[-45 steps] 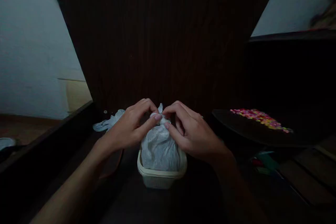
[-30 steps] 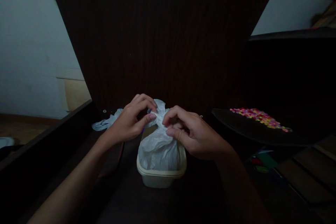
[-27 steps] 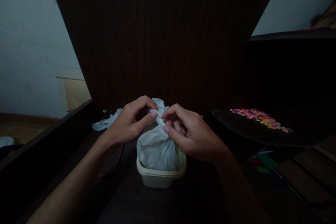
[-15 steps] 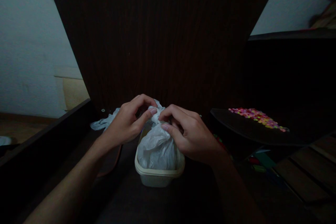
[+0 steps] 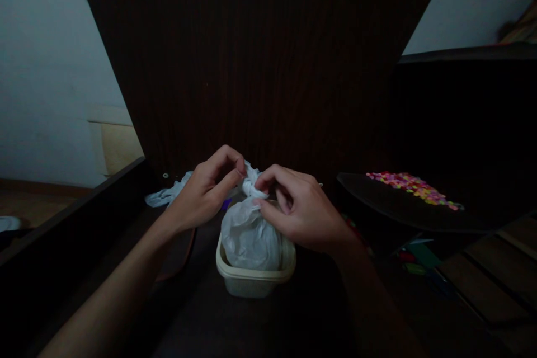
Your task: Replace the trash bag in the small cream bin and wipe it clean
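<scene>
A white plastic bag [image 5: 249, 238] stands in a cream tub [image 5: 254, 282] on a dark surface in front of me. Its neck is gathered into a twisted knot at the top. My left hand [image 5: 203, 193] pinches the knot from the left with thumb and fingers closed. My right hand [image 5: 297, 210] grips the same knot from the right, fingers curled round it. What is inside the bag is hidden.
A crumpled white bag [image 5: 168, 194] lies behind my left hand. A dark tray [image 5: 377, 207] at the right carries a heap of small pink and yellow pieces [image 5: 413, 187]. A tall dark wooden panel [image 5: 260, 61] rises behind. A dark rail [image 5: 75, 218] runs along the left.
Both hands have kept working the bag's neck, which has tightened from a loose gather into a knot. The tub has hardly shifted.
</scene>
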`<state>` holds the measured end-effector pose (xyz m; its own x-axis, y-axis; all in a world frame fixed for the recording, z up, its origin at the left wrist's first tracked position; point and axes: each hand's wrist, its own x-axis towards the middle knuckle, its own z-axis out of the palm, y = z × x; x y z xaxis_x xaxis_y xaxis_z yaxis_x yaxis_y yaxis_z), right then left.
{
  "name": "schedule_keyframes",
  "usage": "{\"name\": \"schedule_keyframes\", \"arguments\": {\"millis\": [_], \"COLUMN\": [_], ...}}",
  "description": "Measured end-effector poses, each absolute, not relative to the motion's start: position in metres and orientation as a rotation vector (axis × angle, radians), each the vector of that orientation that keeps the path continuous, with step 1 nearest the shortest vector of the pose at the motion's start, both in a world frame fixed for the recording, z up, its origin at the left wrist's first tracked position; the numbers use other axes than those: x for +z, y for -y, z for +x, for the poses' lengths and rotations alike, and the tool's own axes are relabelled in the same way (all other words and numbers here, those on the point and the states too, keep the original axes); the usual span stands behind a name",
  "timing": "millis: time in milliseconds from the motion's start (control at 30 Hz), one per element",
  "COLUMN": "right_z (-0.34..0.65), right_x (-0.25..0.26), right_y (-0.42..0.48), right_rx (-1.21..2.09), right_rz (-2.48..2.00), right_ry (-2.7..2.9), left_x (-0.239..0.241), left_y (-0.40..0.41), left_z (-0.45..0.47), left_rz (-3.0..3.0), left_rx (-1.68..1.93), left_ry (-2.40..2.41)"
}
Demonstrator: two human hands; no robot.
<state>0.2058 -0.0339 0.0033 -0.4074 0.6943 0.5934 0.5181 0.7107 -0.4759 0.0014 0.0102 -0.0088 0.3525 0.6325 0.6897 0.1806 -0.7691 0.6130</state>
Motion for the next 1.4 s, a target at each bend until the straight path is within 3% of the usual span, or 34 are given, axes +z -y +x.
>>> {"name": "schedule_keyframes", "arguments": {"millis": [200,567,767,867,1067,1400], "right_z": [0.202,0.209,0.216,0.217,0.211,0.206], "right_x": [-0.001,-0.001,-0.005,-0.002,0.001,-0.004], "right_y": [0.033,0.024,0.018,0.022,0.029,0.028], "right_rx": [0.188,0.825,0.958,0.831,0.245,-0.016], "right_rz": [-0.878,-0.658,-0.582,-0.711,-0.965,-1.033], "right_ry": [2.090,1.962,1.974,2.023,2.105,2.089], "left_x": [0.006,-0.008,-0.010,-0.013,-0.010,-0.013], "left_y": [0.003,-0.010,-0.013,-0.018,-0.017,-0.015], "left_z": [0.001,0.002,0.004,0.004,0.004,0.010], "left_rz": [2.391,2.382,2.575,2.647,2.518,2.143], "left_rx": [1.262,1.208,1.115,1.040,1.170,1.271], "left_ry": [-0.711,-0.726,-0.748,-0.774,-0.799,-0.696]}}
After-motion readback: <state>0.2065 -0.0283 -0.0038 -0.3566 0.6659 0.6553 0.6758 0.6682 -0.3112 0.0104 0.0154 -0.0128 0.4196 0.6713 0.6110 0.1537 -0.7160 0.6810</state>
